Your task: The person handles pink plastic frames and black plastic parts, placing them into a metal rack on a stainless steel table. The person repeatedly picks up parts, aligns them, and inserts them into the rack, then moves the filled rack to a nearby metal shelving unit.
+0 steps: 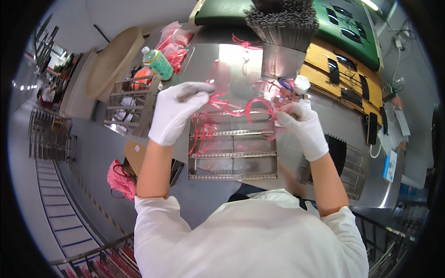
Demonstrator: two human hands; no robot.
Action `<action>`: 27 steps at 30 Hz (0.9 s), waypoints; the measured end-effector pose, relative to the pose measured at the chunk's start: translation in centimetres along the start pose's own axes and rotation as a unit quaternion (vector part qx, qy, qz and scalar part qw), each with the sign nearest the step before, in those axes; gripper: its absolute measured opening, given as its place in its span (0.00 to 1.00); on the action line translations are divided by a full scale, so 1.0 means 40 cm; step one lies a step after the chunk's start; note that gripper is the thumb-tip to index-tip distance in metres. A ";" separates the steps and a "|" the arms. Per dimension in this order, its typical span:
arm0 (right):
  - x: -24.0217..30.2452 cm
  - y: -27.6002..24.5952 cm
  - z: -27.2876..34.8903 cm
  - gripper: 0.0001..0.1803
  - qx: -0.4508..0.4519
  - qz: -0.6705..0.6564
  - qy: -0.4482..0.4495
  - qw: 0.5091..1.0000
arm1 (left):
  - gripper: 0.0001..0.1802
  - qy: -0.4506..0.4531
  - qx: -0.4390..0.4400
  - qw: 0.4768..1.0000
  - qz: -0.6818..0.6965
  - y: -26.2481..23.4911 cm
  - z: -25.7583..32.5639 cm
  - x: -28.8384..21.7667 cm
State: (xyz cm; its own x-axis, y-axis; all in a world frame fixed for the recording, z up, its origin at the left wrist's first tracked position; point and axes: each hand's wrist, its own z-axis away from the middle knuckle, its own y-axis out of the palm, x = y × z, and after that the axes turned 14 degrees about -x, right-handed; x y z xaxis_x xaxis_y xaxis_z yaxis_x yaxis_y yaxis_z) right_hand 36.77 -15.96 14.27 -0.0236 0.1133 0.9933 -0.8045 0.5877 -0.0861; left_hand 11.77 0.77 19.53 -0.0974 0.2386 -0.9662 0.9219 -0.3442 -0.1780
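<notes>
Both my hands wear white gloves over a metal rack (pixel 232 155) with toothed cross bars, lying on a shiny steel table (pixel 287 157). My left hand (pixel 176 113) and my right hand (pixel 301 127) hold the two ends of a curved translucent red plastic piece (pixel 241 110) above the rack's far bar. Several similar red pieces (pixel 201 136) hang in the rack's left side. More red pieces (pixel 273 90) lie beside my right hand.
A green bottle (pixel 157 62) and bags of red parts (pixel 174 44) sit at the table's far left. A bundle of metal rods (pixel 282 23) lies at the back. Yellow and green trays (pixel 347 55) stand right. Another rack (pixel 127 106) stands left.
</notes>
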 end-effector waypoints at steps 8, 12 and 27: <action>0.042 0.032 0.038 0.08 -0.071 0.141 -0.303 0.940 | 0.14 0.247 -0.153 0.940 -0.178 0.016 0.026 -0.012; 0.048 0.047 0.058 0.10 -0.097 0.192 -0.423 0.880 | 0.18 0.379 -0.096 0.899 -0.197 0.092 0.032 -0.095; 0.016 0.032 0.066 0.14 -0.101 0.284 -0.528 0.794 | 0.06 0.210 0.079 0.968 -0.113 0.141 0.035 -0.131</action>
State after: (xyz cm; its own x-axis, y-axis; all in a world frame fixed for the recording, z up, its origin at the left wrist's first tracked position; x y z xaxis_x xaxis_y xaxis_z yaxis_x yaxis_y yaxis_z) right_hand 34.17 -17.24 14.99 -0.9187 -0.2663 0.2918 -0.3773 0.8105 -0.4480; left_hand 16.94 -3.69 23.33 -0.0976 0.6604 -0.7446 0.8226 -0.3675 -0.4338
